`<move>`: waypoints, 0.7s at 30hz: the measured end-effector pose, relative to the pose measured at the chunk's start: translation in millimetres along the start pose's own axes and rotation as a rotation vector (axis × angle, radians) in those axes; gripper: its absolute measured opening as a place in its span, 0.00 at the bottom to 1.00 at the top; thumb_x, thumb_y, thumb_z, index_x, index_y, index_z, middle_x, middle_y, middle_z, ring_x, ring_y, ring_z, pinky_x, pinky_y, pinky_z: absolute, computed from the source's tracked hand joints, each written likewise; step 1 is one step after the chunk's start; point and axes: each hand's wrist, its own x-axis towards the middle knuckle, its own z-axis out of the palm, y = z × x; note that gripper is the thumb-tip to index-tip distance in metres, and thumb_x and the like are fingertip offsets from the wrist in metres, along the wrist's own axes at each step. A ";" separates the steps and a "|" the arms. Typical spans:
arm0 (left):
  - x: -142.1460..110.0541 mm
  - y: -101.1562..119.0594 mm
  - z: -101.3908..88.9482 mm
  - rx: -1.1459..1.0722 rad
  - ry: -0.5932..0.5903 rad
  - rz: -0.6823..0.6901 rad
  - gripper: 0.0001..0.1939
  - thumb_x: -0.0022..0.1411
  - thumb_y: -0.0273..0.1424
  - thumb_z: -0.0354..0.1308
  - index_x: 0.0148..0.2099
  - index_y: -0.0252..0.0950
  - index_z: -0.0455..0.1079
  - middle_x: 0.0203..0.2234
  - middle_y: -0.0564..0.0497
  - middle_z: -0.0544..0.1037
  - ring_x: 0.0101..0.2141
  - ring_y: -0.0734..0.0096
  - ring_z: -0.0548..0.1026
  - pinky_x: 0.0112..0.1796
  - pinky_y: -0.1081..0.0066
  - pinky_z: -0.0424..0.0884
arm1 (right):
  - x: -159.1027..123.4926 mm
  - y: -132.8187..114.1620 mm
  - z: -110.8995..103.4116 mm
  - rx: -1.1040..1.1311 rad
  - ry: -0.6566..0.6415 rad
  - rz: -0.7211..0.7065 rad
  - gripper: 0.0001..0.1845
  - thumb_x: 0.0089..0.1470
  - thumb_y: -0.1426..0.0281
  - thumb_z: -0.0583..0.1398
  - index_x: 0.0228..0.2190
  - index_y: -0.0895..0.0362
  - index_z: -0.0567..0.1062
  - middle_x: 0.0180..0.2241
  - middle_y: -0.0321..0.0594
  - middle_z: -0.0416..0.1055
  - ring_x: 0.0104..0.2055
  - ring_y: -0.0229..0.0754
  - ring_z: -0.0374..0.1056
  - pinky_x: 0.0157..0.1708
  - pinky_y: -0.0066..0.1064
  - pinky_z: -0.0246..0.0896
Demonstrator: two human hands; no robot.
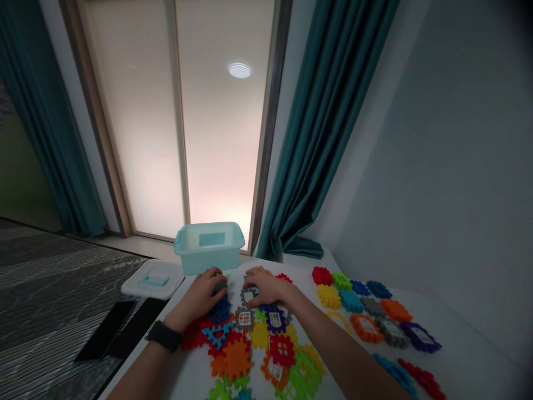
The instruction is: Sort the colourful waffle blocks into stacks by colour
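Observation:
Many toothed plastic building tiles lie on the white table in front of me. My left hand (205, 293), with a dark watch (165, 335) on the wrist, curls its fingers around a dark grey tile (220, 286) above some blue tiles (220, 311). To its right, my right hand (265, 285) has bent fingers closed over a grey tile with a white window (249, 296); part of that tile is under the fingers. Nearer me lie another grey window tile (244, 319), a purple window tile (275, 319), an orange tile (236, 358) and a red window tile (282, 350).
A turquoise bin (210, 261) stands at the table's far edge, its white lid (152, 279) to the left. Sorted stacks, such as red (322, 275), yellow (328, 297) and orange (395, 310), line the right side. Two black panels (106, 331) lie at the left.

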 end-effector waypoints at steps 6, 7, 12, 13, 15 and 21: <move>0.5 -1.3 4.2 -0.011 0.013 0.013 0.11 0.66 0.32 0.56 0.48 0.39 0.75 0.47 0.44 0.74 0.48 0.56 0.74 0.50 0.61 0.71 | 1.6 -9.7 2.1 0.000 0.037 -0.017 0.26 0.36 0.66 0.74 0.42 0.52 0.81 0.56 0.47 0.68 0.61 0.59 0.59 0.60 0.49 0.55; 0.4 -1.0 4.5 -0.014 0.017 0.017 0.11 0.65 0.31 0.56 0.48 0.39 0.75 0.47 0.44 0.74 0.48 0.57 0.74 0.50 0.61 0.70 | 1.9 -11.9 2.7 0.007 0.051 -0.025 0.26 0.36 0.67 0.74 0.41 0.54 0.81 0.55 0.48 0.68 0.61 0.59 0.60 0.60 0.48 0.55; -0.5 4.1 3.4 -0.030 0.026 0.044 0.10 0.65 0.30 0.56 0.48 0.40 0.75 0.47 0.45 0.75 0.47 0.58 0.74 0.49 0.62 0.70 | 0.4 -19.7 3.6 0.080 0.146 -0.037 0.25 0.39 0.67 0.73 0.42 0.57 0.80 0.49 0.48 0.72 0.56 0.56 0.64 0.58 0.45 0.58; -0.6 5.5 2.7 -0.032 0.032 0.050 0.11 0.66 0.30 0.56 0.48 0.40 0.75 0.47 0.45 0.75 0.48 0.57 0.74 0.49 0.62 0.70 | -0.6 -20.5 3.5 0.102 0.170 -0.032 0.24 0.40 0.67 0.72 0.43 0.56 0.79 0.48 0.47 0.72 0.55 0.55 0.66 0.57 0.44 0.59; -0.4 8.0 1.3 -0.036 0.050 0.064 0.11 0.66 0.31 0.55 0.49 0.40 0.75 0.47 0.45 0.75 0.48 0.57 0.74 0.49 0.62 0.71 | -3.2 -22.0 3.3 0.152 0.217 -0.016 0.25 0.43 0.66 0.71 0.45 0.56 0.78 0.47 0.46 0.74 0.53 0.53 0.67 0.56 0.43 0.61; 0.4 15.2 0.2 -0.051 0.141 0.132 0.16 0.67 0.29 0.53 0.56 0.40 0.71 0.49 0.43 0.74 0.48 0.56 0.74 0.48 0.59 0.73 | -16.4 -29.1 -2.0 0.319 0.311 0.028 0.24 0.50 0.67 0.67 0.50 0.56 0.77 0.49 0.46 0.76 0.52 0.50 0.71 0.54 0.40 0.65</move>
